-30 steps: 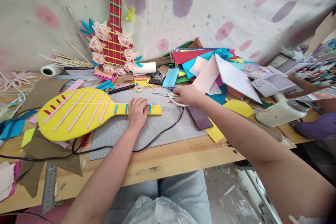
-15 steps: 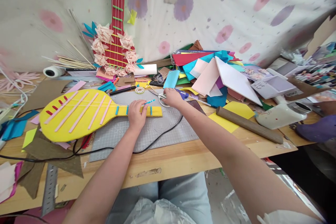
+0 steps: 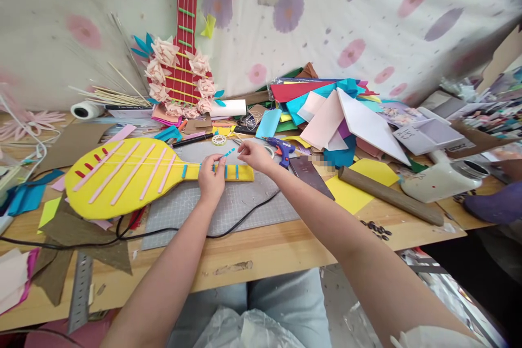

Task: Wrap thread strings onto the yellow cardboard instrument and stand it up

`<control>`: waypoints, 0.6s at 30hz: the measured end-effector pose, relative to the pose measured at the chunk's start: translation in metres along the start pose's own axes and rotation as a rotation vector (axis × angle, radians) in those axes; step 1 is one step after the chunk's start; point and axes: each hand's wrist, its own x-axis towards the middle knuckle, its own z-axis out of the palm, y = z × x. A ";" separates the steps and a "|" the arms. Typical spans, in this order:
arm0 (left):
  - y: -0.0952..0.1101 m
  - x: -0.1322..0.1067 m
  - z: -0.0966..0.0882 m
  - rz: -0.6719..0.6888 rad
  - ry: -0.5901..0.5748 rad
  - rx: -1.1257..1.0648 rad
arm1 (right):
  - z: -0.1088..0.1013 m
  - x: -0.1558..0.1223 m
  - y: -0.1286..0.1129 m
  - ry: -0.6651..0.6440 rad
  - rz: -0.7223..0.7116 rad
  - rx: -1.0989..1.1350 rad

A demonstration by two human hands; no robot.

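Note:
A yellow foam guitar (image 3: 122,174) with pink strips lies on a grey cutting mat (image 3: 232,209), its neck pointing right. My left hand (image 3: 212,176) rests on the neck and pinches the lower end of a small blue strip (image 3: 229,153) between thumb and forefinger. My right hand (image 3: 255,155) is just right of it, above the neck's end. Its fingertips are drawn together at the strip's upper end. A white scissors handle (image 3: 269,150) shows behind that hand.
A blue glue gun (image 3: 283,148) lies right of my right hand, its black cord (image 3: 244,212) crossing the mat. Further right are a dark flat device (image 3: 312,176), a wooden roller (image 3: 387,196), a white jar (image 3: 440,179) and piled foam sheets (image 3: 326,109). A red guitar (image 3: 187,38) leans on the wall; a metal ruler (image 3: 79,288) lies front left.
My right hand left the scissors and moved left to the blue strip. My left hand lifted the strip off the neck and now pinches it.

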 end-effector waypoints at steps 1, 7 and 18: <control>0.000 0.000 0.000 -0.002 0.004 0.002 | -0.006 0.003 0.004 0.041 0.029 -0.044; -0.002 0.000 0.001 0.030 -0.006 0.021 | -0.047 0.023 0.015 0.104 0.114 -0.112; 0.003 -0.004 -0.001 0.290 -0.028 0.230 | -0.044 -0.005 0.008 0.184 0.055 -0.159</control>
